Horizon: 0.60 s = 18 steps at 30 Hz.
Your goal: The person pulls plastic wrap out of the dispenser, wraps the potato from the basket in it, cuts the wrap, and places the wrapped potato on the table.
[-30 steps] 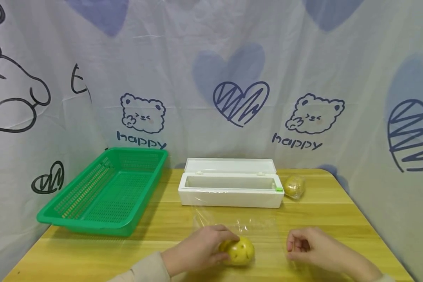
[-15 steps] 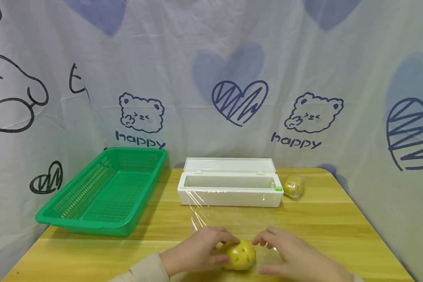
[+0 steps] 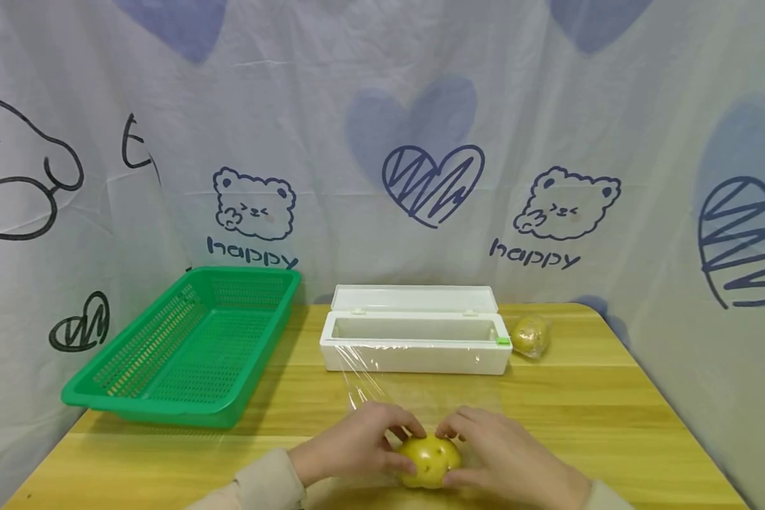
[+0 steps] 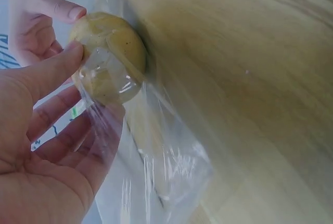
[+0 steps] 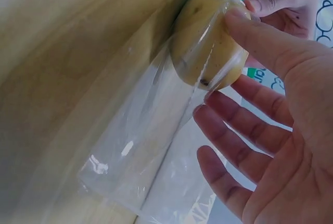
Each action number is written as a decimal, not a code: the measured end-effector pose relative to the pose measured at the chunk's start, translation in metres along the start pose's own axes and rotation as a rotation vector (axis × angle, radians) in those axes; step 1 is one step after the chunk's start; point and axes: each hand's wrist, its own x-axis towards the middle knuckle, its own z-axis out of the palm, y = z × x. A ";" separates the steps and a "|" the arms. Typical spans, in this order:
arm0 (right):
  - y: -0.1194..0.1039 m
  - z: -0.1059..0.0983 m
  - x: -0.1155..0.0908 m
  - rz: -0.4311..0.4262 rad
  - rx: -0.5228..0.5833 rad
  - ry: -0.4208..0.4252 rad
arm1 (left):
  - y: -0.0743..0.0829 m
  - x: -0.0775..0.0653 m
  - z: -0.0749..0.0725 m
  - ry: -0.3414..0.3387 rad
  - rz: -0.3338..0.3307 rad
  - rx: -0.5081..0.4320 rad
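A yellow potato (image 3: 430,462) lies near the front edge of the table, partly covered by clear plastic film. My left hand (image 3: 363,443) grips its left side between thumb and fingers. On the opposite side my right hand (image 3: 506,453) holds it, thumb low and fingertips on top. In the left wrist view the film (image 4: 177,161) drapes over the potato and trails off past the fingers. From the right wrist view, film (image 5: 125,146) stretches over the potato under the thumb. It runs up to a white film dispenser box (image 3: 414,359) with its lid raised.
A film-wrapped potato (image 3: 531,336) sits at the right end of the dispenser. The green plastic basket (image 3: 229,407) stands on the left of the wooden table (image 3: 586,397). A printed curtain (image 3: 357,71) hangs close behind.
My right hand has come in from the right and taken hold of the potato's right side. My left hand stays on the left side. The film has been drawn toward the potato.
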 end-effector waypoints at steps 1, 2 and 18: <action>0.001 0.000 0.002 0.009 0.021 -0.014 | -0.001 0.000 -0.001 -0.004 -0.003 -0.015; 0.001 -0.001 0.003 0.020 0.047 -0.032 | -0.002 0.001 -0.001 -0.008 -0.009 -0.034; 0.023 -0.006 0.021 -0.011 0.350 -0.127 | -0.018 0.005 -0.014 -0.067 -0.066 -0.209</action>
